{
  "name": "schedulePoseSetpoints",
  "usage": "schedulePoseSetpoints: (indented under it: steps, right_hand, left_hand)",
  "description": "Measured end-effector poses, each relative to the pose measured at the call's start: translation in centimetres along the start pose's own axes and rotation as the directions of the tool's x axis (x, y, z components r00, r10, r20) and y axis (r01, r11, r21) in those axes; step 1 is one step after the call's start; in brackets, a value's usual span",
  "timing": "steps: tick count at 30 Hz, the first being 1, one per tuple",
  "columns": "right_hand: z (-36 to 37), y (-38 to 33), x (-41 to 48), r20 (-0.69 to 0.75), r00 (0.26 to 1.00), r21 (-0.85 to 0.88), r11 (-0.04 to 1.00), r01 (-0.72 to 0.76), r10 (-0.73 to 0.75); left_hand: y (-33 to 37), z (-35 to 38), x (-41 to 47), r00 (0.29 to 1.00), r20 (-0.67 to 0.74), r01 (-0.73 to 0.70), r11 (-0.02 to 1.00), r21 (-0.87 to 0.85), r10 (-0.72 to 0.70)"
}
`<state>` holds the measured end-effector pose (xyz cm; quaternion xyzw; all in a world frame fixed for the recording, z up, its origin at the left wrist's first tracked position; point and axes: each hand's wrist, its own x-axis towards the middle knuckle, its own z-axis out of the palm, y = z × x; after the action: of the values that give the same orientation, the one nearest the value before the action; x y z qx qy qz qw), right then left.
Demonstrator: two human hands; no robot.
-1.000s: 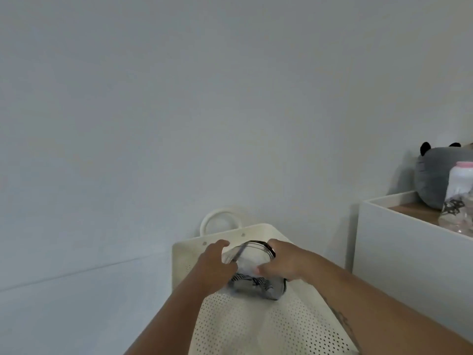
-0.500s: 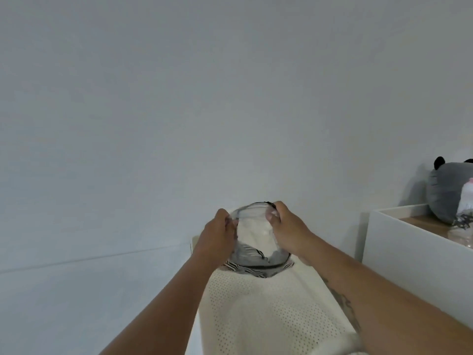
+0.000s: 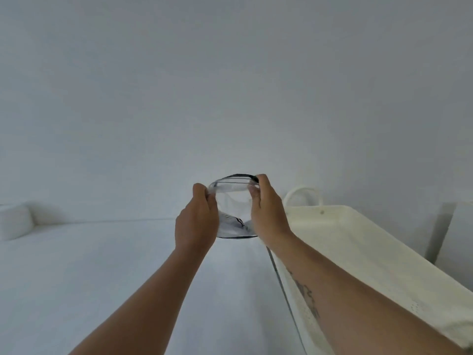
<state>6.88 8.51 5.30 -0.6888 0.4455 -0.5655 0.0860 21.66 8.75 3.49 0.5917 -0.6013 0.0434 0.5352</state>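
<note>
I hold a small clear plastic zip bag [image 3: 234,201] up in front of me, its mouth spread wide. Something with black and white stripes lies in its bottom. My left hand [image 3: 197,221] pinches the left edge of the bag's mouth. My right hand [image 3: 266,213] pinches the right edge, by the dark zip strip. The bag hangs in the air above the white bed [image 3: 102,265], just left of the basket.
A cream perforated laundry basket [image 3: 358,247] with a loop handle sits to the right on the bed. A white pillow [image 3: 15,221] lies at the far left. A white cabinet edge [image 3: 458,239] shows at the far right, with a plain wall behind.
Both hands lifted the bag out of the basket and carried it left over the bed. The view swung left, so the cabinet with the plush toy has left the frame.
</note>
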Motion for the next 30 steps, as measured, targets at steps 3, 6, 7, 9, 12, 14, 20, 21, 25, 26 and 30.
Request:
schedulePoseSetpoints:
  steps: [3, 6, 7, 9, 12, 14, 20, 21, 25, 26, 30]
  right_hand:
    - [4.2, 0.3, -2.8, 0.003, 0.999, 0.024, 0.999, -0.038, 0.037]
    - [6.8, 1.4, -5.7, 0.041, 0.99, 0.014, 0.991, -0.135, 0.134]
    - [7.3, 1.7, -6.4, 0.056, 0.985, 0.013, 0.986, -0.164, 0.164]
    - [7.9, 1.9, -7.6, 0.048, 0.976, 0.062, 0.975, -0.215, 0.212]
    - [8.1, 2.1, -9.3, -0.007, 0.925, 0.236, 0.9, -0.368, 0.38]
    - [7.8, 2.5, -10.2, 0.055, 0.87, 0.287, 0.826, -0.485, 0.491]
    - [6.2, 3.3, -9.9, 0.397, 0.751, 0.311, 0.693, -0.651, 0.527]
    - [6.1, 3.5, -9.8, 0.388, 0.756, 0.328, 0.688, -0.648, 0.527]
    - [6.2, 4.0, -9.5, 0.385, 0.796, 0.367, 0.714, -0.597, 0.467]
    - [6.3, 4.0, -9.4, 0.377, 0.808, 0.343, 0.742, -0.576, 0.453]
    - [7.1, 4.6, -9.5, 0.28, 0.863, 0.245, 0.839, -0.487, 0.419]
  left_hand:
    - [-3.9, -1.4, -2.0, 0.997, 0.056, 0.042, 0.998, 0.037, -0.044]
    - [-7.2, -2.6, -4.1, 0.982, 0.187, 0.019, 0.999, 0.028, -0.024]
    - [-8.1, -2.9, -4.7, 0.973, 0.231, 0.026, 1.0, 0.006, -0.027]
    - [-9.5, -3.5, -5.3, 0.949, 0.311, 0.068, 0.996, -0.049, -0.05]
    - [-10.9, -4.0, -6.2, 0.889, 0.446, 0.191, 0.97, -0.151, -0.106]
    - [-11.7, -4.1, -7.0, 0.863, 0.484, 0.253, 0.954, -0.163, -0.146]
    - [-12.6, -4.0, -7.4, 0.876, 0.395, 0.347, 0.931, -0.116, -0.277]
    - [-12.7, -4.0, -7.4, 0.879, 0.386, 0.343, 0.933, -0.106, -0.28]
    - [-13.3, -4.5, -7.1, 0.917, 0.256, 0.33, 0.942, -0.058, -0.306]
    - [-13.3, -4.7, -7.0, 0.924, 0.225, 0.331, 0.942, -0.056, -0.311]
    - [-13.2, -5.2, -6.5, 0.923, 0.235, 0.34, 0.932, -0.123, -0.305]
